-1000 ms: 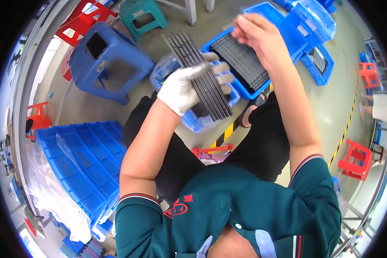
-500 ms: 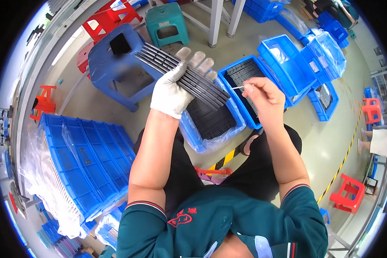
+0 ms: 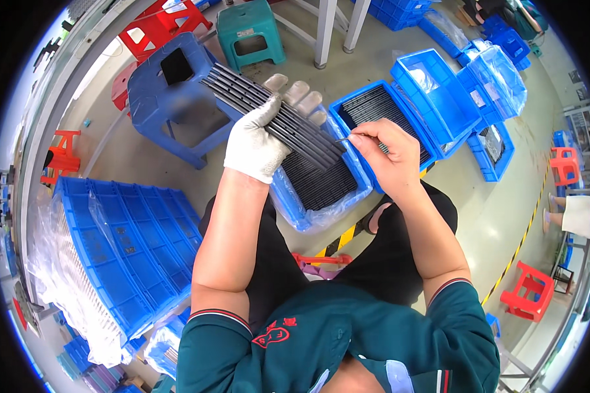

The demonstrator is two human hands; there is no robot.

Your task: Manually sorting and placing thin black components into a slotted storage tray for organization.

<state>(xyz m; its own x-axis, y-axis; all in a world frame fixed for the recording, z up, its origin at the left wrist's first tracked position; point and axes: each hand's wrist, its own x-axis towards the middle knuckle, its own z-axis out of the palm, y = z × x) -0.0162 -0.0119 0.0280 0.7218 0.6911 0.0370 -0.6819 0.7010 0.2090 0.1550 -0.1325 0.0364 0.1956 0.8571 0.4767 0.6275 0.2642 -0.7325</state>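
Observation:
My left hand (image 3: 254,145), in a white glove, is closed round a fanned bundle of slim black rods (image 3: 308,135) with small holes along them. The bundle slants from upper left down to the right. My bare right hand (image 3: 394,157) pinches a thin, pin-like metal piece (image 3: 343,139) between thumb and fingertips. The pin's tip is at the lower right ends of the rods; whether it enters one is too small to tell. Below the bundle stands a plastic-lined blue bin (image 3: 359,195) holding more black rods (image 3: 318,187).
A second blue bin (image 3: 432,156) of dark rods stands beyond my right hand, with a blue crate (image 3: 449,114) beside it. A tall stack of blue crates (image 3: 131,249) rises at my left. Blue (image 3: 144,98) and green (image 3: 251,29) stools stand ahead.
My right hand has moved left and slightly down, bringing the pin to the rod ends. My left hand keeps its hold on the bundle. The whole view has shifted slightly.

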